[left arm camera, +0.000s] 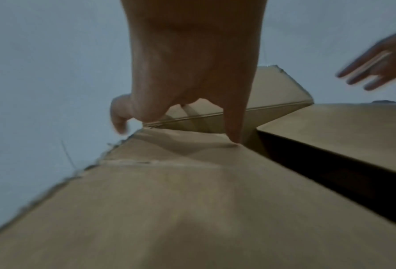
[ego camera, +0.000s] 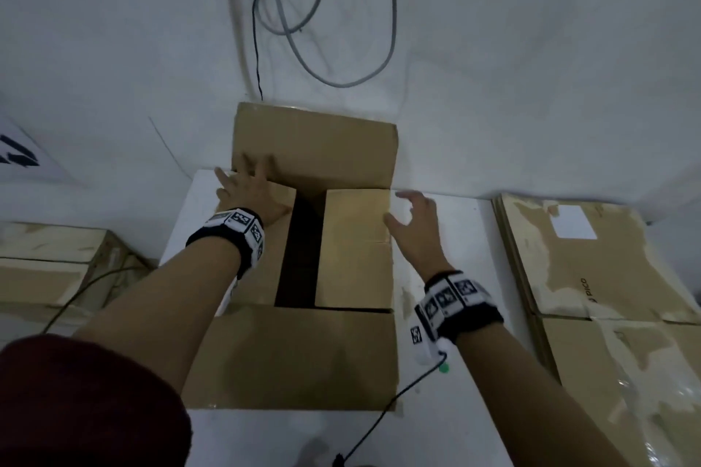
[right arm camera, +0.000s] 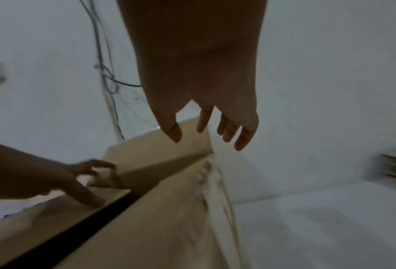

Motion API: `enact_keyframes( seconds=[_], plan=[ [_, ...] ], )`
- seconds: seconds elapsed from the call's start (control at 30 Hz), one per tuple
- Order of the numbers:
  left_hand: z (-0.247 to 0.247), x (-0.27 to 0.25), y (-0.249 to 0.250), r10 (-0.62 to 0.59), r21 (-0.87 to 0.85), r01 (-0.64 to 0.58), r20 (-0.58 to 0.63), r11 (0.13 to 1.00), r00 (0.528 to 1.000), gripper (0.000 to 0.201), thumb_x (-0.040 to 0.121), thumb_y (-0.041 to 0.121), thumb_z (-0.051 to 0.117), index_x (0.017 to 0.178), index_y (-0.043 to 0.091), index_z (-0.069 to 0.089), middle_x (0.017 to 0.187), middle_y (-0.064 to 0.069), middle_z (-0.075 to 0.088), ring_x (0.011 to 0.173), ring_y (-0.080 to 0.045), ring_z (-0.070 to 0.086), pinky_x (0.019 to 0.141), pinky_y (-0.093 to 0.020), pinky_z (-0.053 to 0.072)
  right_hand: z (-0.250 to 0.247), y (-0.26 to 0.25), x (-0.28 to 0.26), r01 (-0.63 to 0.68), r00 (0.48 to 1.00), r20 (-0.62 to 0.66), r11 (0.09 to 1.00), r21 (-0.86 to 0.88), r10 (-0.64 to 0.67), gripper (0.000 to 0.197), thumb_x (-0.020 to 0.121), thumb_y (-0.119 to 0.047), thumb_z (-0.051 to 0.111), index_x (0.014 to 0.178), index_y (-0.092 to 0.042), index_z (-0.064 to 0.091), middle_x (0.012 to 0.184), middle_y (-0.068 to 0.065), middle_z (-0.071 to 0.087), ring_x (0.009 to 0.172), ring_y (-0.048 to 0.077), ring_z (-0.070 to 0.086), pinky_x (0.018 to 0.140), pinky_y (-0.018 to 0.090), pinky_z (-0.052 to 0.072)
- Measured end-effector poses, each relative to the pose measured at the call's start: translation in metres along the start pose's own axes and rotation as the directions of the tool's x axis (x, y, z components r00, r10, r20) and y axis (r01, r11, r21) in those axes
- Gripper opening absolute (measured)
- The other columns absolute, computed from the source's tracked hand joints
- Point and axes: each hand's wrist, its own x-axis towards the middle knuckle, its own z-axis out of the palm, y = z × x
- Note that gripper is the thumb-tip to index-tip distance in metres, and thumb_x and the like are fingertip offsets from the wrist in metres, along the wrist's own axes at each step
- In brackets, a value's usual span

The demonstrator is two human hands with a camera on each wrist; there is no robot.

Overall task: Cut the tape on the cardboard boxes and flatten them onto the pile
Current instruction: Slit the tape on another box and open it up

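An open cardboard box (ego camera: 296, 353) stands on a white table (ego camera: 470, 239). Its far flap (ego camera: 318, 148) leans toward the wall and its near flap lies flat toward me. The two inner flaps are folded in, with a dark gap (ego camera: 299, 250) between them. My left hand (ego camera: 250, 186) rests with spread fingers on the left inner flap (left arm camera: 169, 200) near its far corner, thumb on the flap's edge. My right hand (ego camera: 415, 224) hovers open at the outer edge of the right inner flap (ego camera: 352, 250), fingers relaxed and holding nothing. No cutting tool is visible.
A pile of flattened boxes (ego camera: 591, 277) lies at the right. More brown boxes (ego camera: 49, 265) sit lower at the left. Grey and black cables (ego camera: 303, 30) hang on the wall behind. A black cable (ego camera: 383, 417) crosses the near table by a small green object (ego camera: 443, 368).
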Motion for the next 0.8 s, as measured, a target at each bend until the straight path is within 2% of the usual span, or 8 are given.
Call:
enact_keyframes(
  seconds=[0.1,0.23,0.33,0.47,0.53,0.67,0.73,0.8],
  plan=[
    [-0.002,0.007,-0.010,-0.011,0.083,0.009,0.030,0.996,0.999,0.113,0.062,0.064,0.075,0.147,0.048,0.001,0.159,0.003,-0.009,0.141,-0.049,-0.012,0.102,-0.077,-0.001,0.020,-0.041,0.029,0.045,0.985,0.173,0.970,-0.241,-0.003,0.076,0.080,-0.043,0.074,0.145,-0.025,0.037,0.152,0.004,0.024,0.138,0.028,0.029,0.111,0.046,0.032],
    [0.004,0.002,-0.015,-0.002,0.022,0.000,0.089,1.000,0.996,0.135,0.042,0.074,0.078,0.144,0.051,-0.007,0.156,0.008,-0.018,0.136,-0.046,0.019,0.100,-0.071,0.028,0.049,-0.048,0.036,0.009,0.943,0.298,0.882,-0.471,0.150,0.126,0.059,-0.070,0.079,0.155,-0.024,0.012,0.162,0.000,0.002,0.148,0.030,0.009,0.113,0.061,0.026],
    [0.010,-0.001,-0.014,-0.028,0.119,0.019,0.082,0.993,0.996,0.138,0.042,0.079,0.073,0.146,0.044,-0.009,0.156,-0.002,-0.013,0.134,-0.043,0.021,0.098,-0.061,0.035,0.065,-0.044,0.030,0.002,0.946,0.264,0.807,-0.591,0.191,0.147,0.046,-0.079,0.078,0.155,-0.021,-0.002,0.162,-0.001,-0.007,0.149,0.028,-0.003,0.110,0.066,0.025],
    [0.008,-0.011,-0.012,-0.058,0.109,0.047,0.105,0.993,0.993,0.128,0.050,0.072,0.075,0.148,0.039,0.000,0.156,-0.010,-0.004,0.134,-0.043,0.021,0.100,-0.058,0.031,0.067,-0.048,0.026,-0.010,0.937,0.262,0.767,-0.642,0.232,0.147,0.047,-0.065,0.087,0.154,-0.022,-0.006,0.159,-0.002,-0.008,0.148,0.026,-0.006,0.103,0.070,0.034],
    [0.006,-0.020,-0.013,-0.064,0.057,0.056,0.132,0.997,0.989,0.126,0.049,0.075,0.073,0.147,0.040,0.003,0.156,-0.008,-0.006,0.133,-0.044,0.022,0.100,-0.059,0.031,0.065,-0.048,0.019,-0.016,0.922,0.283,0.758,-0.652,0.263,0.145,0.052,-0.060,0.087,0.154,-0.024,-0.011,0.161,-0.002,-0.015,0.149,0.024,-0.012,0.106,0.070,0.029],
    [0.002,-0.041,-0.020,-0.024,-0.112,0.041,0.144,0.993,0.989,0.126,0.040,0.083,0.059,0.148,0.035,0.014,0.156,-0.008,0.001,0.135,-0.046,0.023,0.106,-0.061,0.028,0.061,-0.036,0.005,0.029,0.913,0.339,0.790,-0.613,0.229,0.137,0.059,-0.067,0.077,0.154,-0.029,-0.014,0.161,-0.003,-0.023,0.150,0.024,-0.016,0.111,0.070,0.011],
    [-0.005,-0.054,-0.029,0.022,-0.266,0.028,0.184,0.963,0.983,0.122,0.047,0.079,0.051,0.151,0.032,0.008,0.159,-0.006,-0.002,0.142,-0.040,0.015,0.114,-0.053,0.018,0.049,-0.029,0.003,0.043,0.917,0.364,0.866,-0.498,0.164,0.126,0.067,-0.065,0.074,0.155,-0.027,-0.007,0.163,-0.003,-0.017,0.150,0.024,-0.012,0.115,0.066,0.009],
    [-0.021,-0.067,-0.038,0.084,-0.537,0.058,0.236,0.842,0.968,0.115,0.060,0.072,0.054,0.154,0.026,0.006,0.161,-0.005,0.001,0.146,-0.031,0.012,0.116,-0.046,0.015,0.029,-0.028,0.000,0.020,0.906,0.416,0.974,-0.228,0.079,0.106,0.082,-0.051,0.070,0.157,-0.020,0.002,0.164,0.000,-0.003,0.151,0.021,0.000,0.119,0.053,0.014]
  ],
)
